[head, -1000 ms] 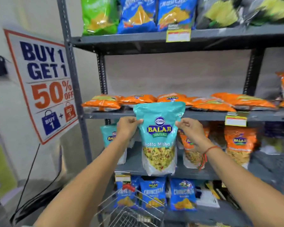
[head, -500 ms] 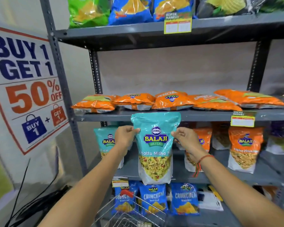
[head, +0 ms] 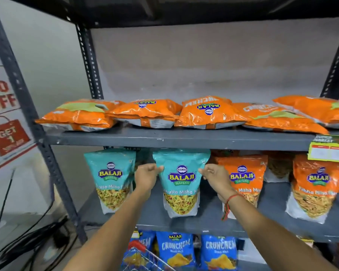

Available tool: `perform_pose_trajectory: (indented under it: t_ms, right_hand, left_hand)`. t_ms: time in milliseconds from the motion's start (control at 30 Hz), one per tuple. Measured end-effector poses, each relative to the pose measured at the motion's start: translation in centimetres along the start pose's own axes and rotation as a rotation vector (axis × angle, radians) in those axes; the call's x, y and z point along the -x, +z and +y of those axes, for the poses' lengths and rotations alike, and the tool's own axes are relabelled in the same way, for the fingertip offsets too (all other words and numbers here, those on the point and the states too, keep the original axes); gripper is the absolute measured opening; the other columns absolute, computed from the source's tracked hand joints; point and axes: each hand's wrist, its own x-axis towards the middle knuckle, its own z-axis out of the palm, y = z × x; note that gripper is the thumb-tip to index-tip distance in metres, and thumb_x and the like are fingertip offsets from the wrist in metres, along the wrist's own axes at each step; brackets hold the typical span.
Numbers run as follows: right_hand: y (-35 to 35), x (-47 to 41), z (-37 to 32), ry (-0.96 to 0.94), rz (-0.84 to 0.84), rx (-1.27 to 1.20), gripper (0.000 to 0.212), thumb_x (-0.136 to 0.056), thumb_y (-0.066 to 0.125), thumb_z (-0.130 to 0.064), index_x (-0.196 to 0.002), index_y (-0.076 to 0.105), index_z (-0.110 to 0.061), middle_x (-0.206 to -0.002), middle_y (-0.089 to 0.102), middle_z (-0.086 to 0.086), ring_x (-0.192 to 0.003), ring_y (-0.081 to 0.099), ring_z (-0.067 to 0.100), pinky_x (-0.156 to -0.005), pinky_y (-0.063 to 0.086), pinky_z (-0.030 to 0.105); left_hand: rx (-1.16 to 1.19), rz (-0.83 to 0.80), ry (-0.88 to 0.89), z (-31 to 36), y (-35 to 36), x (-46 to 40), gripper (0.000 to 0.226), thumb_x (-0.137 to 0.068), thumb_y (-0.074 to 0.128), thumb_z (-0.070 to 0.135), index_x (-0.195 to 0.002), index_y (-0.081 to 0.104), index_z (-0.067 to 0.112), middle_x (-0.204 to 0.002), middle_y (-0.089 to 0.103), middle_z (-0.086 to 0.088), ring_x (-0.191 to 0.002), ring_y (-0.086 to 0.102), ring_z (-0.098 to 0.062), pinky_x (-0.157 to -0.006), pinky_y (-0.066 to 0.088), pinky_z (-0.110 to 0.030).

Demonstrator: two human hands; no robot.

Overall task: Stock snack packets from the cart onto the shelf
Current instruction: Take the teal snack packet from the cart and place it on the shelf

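A teal Balaji snack packet (head: 181, 182) stands upright on the grey middle shelf (head: 207, 218), its top tucked under the shelf above. My left hand (head: 147, 178) pinches its upper left edge and my right hand (head: 216, 178) pinches its upper right edge. Another teal packet (head: 111, 178) stands just to its left, and an orange Balaji packet (head: 245, 178) stands to its right, partly behind my right wrist. The wire cart (head: 145, 259) shows at the bottom edge, only its rim visible.
Orange packets (head: 205, 112) lie flat on the upper shelf (head: 174, 138). Blue Crunchem bags (head: 175, 249) fill the lowest shelf. A further orange packet (head: 317, 186) stands at right. A promo sign (head: 4, 118) and black cables (head: 37, 241) are left of the rack's upright post (head: 37, 133).
The teal packet has moved forward and down into the middle shelf, between the teal and orange packets. Both hands went with it, and my head moved closer to the rack.
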Motion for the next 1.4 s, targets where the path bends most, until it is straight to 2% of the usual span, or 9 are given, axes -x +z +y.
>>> perform_pose_trajectory:
  t_ms: [267, 400, 467, 600, 700, 800, 967, 1200, 1400]
  right_hand:
    - [2.2, -3.8, 4.9, 0.096, -0.003, -0.034, 0.022, -0.085, 0.067, -0.02, -0.077, 0.068, 0.0, -0.084, 0.074, 0.017, -0.069, 0.062, 0.018, -0.069, 0.054, 0.038]
    - [2.6, -3.7, 5.7, 0.134, -0.044, -0.235, 0.016, -0.09, 0.061, -0.02, -0.091, 0.067, -0.005, -0.095, 0.075, 0.009, -0.081, 0.065, 0.013, -0.06, 0.049, 0.014]
    - [2.7, -3.1, 6.3, 0.148, -0.165, -0.371, 0.019, -0.087, 0.065, -0.027, -0.103, 0.064, -0.017, -0.106, 0.074, 0.0, -0.098, 0.067, 0.011, -0.067, 0.051, 0.013]
    - [3.7, -1.6, 9.5, 0.225, -0.475, -0.307, 0.065, -0.069, 0.082, -0.03, -0.122, 0.045, -0.038, -0.116, 0.061, -0.024, -0.104, 0.057, -0.012, -0.08, 0.05, 0.008]
    - [5.1, -1.0, 13.2, 0.316, -0.612, -0.262, 0.065, -0.075, 0.078, -0.007, -0.117, 0.04, -0.039, -0.114, 0.055, -0.028, -0.091, 0.057, -0.025, -0.068, 0.046, -0.002]
    - [6.6, -0.9, 15.4, 0.365, -0.586, -0.22, 0.055, -0.077, 0.071, 0.003, -0.11, 0.044, -0.033, -0.122, 0.059, -0.01, -0.098, 0.06, -0.011, -0.076, 0.048, 0.006]
    - [8.5, -1.1, 16.4, 0.384, -0.538, -0.185, 0.054, -0.069, 0.076, -0.012, -0.105, 0.046, -0.039, -0.118, 0.063, -0.013, -0.109, 0.059, -0.004, -0.077, 0.05, 0.01]
    - [9.9, -0.5, 16.5, 0.365, -0.481, -0.217, 0.062, -0.056, 0.084, -0.026, -0.097, 0.049, -0.057, -0.114, 0.068, -0.016, -0.103, 0.063, -0.007, -0.074, 0.053, 0.011]
    - [7.4, 1.5, 14.8, 0.359, -0.46, -0.193, 0.098, -0.06, 0.086, -0.024, -0.137, 0.03, -0.047, -0.14, 0.041, -0.016, -0.133, 0.039, 0.009, -0.11, 0.04, 0.039]
  left_hand:
    - [-0.074, 0.009, 0.048, -3.5, 2.5, -3.4, 0.016, -0.08, 0.072, 0.014, -0.084, 0.076, -0.001, -0.092, 0.077, -0.017, -0.075, 0.063, -0.014, -0.074, 0.056, -0.037]
    - [-0.033, -0.019, 0.063, -4.4, 3.3, -4.1, 0.019, -0.083, 0.07, 0.016, -0.083, 0.072, -0.002, -0.091, 0.076, -0.022, -0.082, 0.066, -0.022, -0.08, 0.057, -0.048]
    - [0.055, -0.086, 0.038, -5.4, 3.4, -3.8, 0.013, -0.079, 0.074, 0.02, -0.09, 0.074, 0.012, -0.092, 0.078, -0.009, -0.089, 0.071, -0.02, -0.072, 0.061, -0.032]
    - [-0.02, -0.255, -0.071, -10.2, 3.2, -2.3, 0.085, -0.044, 0.091, 0.046, -0.12, 0.055, 0.03, -0.117, 0.067, 0.017, -0.109, 0.061, 0.001, -0.088, 0.052, -0.018]
    - [-0.152, -0.301, -0.147, -14.1, 3.2, -0.9, 0.097, -0.035, 0.091, 0.052, -0.12, 0.048, 0.035, -0.121, 0.06, 0.018, -0.109, 0.057, 0.004, -0.084, 0.05, -0.01]
    - [-0.171, -0.268, -0.165, -16.5, 3.6, 0.0, 0.088, -0.046, 0.089, 0.046, -0.121, 0.049, 0.025, -0.12, 0.066, 0.001, -0.111, 0.063, -0.014, -0.09, 0.056, -0.032]
    - [-0.21, -0.193, -0.161, -17.3, 3.1, -0.3, 0.057, -0.068, 0.082, 0.014, -0.116, 0.052, 0.019, -0.112, 0.068, 0.001, -0.096, 0.063, 0.003, -0.07, 0.051, -0.006]
    - [-0.202, -0.195, -0.161, -16.8, 2.3, -0.8, 0.064, -0.072, 0.079, 0.011, -0.128, 0.048, 0.012, -0.121, 0.064, -0.002, -0.113, 0.06, -0.016, -0.085, 0.048, -0.01]
    - [-0.222, -0.015, -0.106, -15.4, 2.7, 2.3, 0.054, -0.071, 0.081, 0.023, -0.117, 0.051, 0.021, -0.107, 0.063, 0.007, -0.1, 0.06, -0.01, -0.088, 0.05, -0.03]
